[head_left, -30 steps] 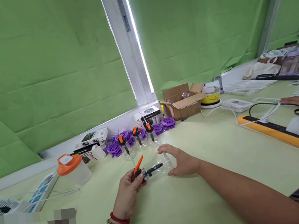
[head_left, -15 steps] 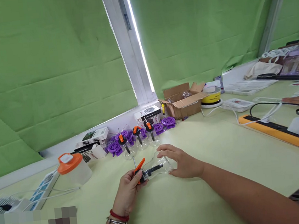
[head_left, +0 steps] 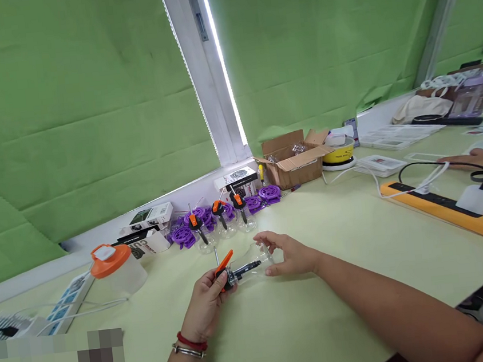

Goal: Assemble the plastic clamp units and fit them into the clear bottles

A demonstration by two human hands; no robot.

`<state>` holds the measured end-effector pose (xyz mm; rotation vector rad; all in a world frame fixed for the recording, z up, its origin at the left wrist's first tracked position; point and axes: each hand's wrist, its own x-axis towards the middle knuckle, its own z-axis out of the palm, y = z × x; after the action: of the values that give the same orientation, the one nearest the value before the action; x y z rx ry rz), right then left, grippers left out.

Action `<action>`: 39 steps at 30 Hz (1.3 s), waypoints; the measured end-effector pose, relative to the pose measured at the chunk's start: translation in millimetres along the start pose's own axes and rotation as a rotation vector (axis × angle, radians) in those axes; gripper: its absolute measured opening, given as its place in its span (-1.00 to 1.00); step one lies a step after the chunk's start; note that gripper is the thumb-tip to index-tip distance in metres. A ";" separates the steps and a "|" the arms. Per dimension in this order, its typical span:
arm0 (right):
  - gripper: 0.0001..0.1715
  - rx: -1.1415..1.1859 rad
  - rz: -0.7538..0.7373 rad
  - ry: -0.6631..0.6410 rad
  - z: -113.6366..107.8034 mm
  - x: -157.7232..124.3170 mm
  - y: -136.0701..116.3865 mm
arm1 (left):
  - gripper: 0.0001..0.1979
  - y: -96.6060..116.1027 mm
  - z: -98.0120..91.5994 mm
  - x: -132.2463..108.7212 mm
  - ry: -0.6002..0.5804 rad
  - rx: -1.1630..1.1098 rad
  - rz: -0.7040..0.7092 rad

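A clear bottle (head_left: 249, 255) with a black top and an orange lever lies tilted on its side between my hands, above the table. My left hand (head_left: 210, 296) is closed round its top end, thumb pressed on the black collar. A thin metal rod (head_left: 216, 257) sticks up from that top, and a black stem shows inside the clear body. My right hand (head_left: 290, 253) curls its fingers and thumb round the wide base of the bottle. Behind stand several similar clear bottles (head_left: 246, 221) with black and orange tops, next to purple spoked discs (head_left: 182, 237).
A lidded jar (head_left: 126, 276) and a power strip (head_left: 70, 297) are on the left. At the back are printed boxes (head_left: 152, 213), an open carton (head_left: 303, 171) and a yellow bowl (head_left: 342, 153). On the right lie an orange power strip (head_left: 438, 209) and another person's hand (head_left: 481, 160).
The view has shifted slightly. My right hand has slid its grip at the base of the bottle, while my left hand keeps hold of the top.
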<state>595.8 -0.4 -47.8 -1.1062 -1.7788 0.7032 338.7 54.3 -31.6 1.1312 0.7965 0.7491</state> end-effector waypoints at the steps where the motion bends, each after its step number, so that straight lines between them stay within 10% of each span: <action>1: -0.14 -0.010 0.021 -0.004 0.2 0.0 -0.4 | -0.66 0.0 0.4 -0.1 -0.004 0.004 0.001; 8: -0.48 0.045 0.221 -0.025 7.5 7.0 3.8 | -0.61 0.7 7.0 -3.0 0.000 0.043 0.022; 22: -0.09 0.348 0.259 -0.071 8.8 6.1 15.7 | -0.58 -3.4 2.5 3.6 0.120 -0.005 0.044; 31: -0.11 0.114 0.006 0.023 5.1 6.0 5.2 | -0.61 0.6 2.9 0.7 0.111 0.006 0.019; 39: -0.08 0.022 0.105 -0.002 2.6 3.8 3.5 | -0.56 -3.1 0.1 4.8 0.056 0.017 0.060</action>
<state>594.0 4.5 -50.3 -1.1911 -1.7201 0.7855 341.6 57.5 -35.3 1.1581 0.8198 0.8287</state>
